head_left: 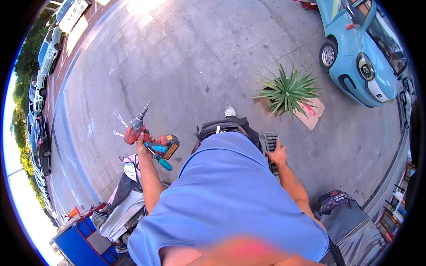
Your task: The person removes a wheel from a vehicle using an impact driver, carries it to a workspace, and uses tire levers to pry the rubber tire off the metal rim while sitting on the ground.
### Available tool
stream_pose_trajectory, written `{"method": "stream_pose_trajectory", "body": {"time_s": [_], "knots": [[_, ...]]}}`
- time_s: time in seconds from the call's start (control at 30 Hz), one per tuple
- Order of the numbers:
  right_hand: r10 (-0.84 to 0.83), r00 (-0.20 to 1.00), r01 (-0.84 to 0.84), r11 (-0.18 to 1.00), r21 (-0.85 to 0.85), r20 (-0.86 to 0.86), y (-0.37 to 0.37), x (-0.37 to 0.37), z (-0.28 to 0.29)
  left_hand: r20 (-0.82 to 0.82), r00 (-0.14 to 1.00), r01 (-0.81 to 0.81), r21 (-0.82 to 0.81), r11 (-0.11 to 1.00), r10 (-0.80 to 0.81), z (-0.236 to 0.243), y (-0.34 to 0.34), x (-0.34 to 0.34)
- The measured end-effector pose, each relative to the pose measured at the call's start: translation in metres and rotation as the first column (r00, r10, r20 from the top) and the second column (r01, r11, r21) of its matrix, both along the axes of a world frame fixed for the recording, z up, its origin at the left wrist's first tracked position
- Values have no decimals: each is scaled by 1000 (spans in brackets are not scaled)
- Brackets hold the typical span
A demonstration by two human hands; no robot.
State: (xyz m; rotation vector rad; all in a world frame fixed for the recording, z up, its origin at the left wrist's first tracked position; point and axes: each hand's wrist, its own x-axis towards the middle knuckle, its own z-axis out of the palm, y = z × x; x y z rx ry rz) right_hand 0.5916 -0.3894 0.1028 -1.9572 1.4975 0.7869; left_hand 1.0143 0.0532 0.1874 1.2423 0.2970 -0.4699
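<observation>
My left hand (143, 145) is closed round a red cordless drill (133, 133), held out to the left of my body with its bit pointing up and away. The same hand also grips a screwdriver (164, 164) with a teal handle. Silver spanner ends (120, 119) stick out beyond the drill; how the fingers hold them is hidden. Low at my right side, my right hand (278, 156) clasps a narrow tray of dark sockets (271, 141), its lower part covered by the hand and forearm.
A spiky green plant (288, 91) stands ahead right, beside flattened cardboard (310, 114). Beyond it is a light blue car (355, 71). Parked cars (39, 99) line the far left. Covered vehicles stand close by at left (120, 221) and right (346, 221). Grey paving (191, 66) stretches ahead.
</observation>
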Motion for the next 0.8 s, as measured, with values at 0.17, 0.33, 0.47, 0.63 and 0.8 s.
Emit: {"method": "stream_pose_trajectory", "body": {"time_s": [0.17, 0.33, 0.47, 0.63, 0.8], "knots": [[102, 978, -60, 972, -229, 180, -174, 183, 60, -177, 983, -36, 87, 996, 51, 6, -117, 109], [0, 961, 76, 961, -265, 276, -362, 351, 47, -149, 988, 34, 43, 998, -27, -20, -309, 309], [-131, 970, 177, 958, -225, 206, -474, 427, 8, -52, 977, 210, 100, 973, -206, -38, -507, 474], [-427, 903, 426, 904, -30, -48, -537, 475, -1, 49, 857, 497, 182, 849, -512, 24, -782, 625], [-596, 750, 631, 775, 39, -286, -635, 521, -56, 150, 697, 688, 139, 712, -702, 36, -1071, 735]]}}
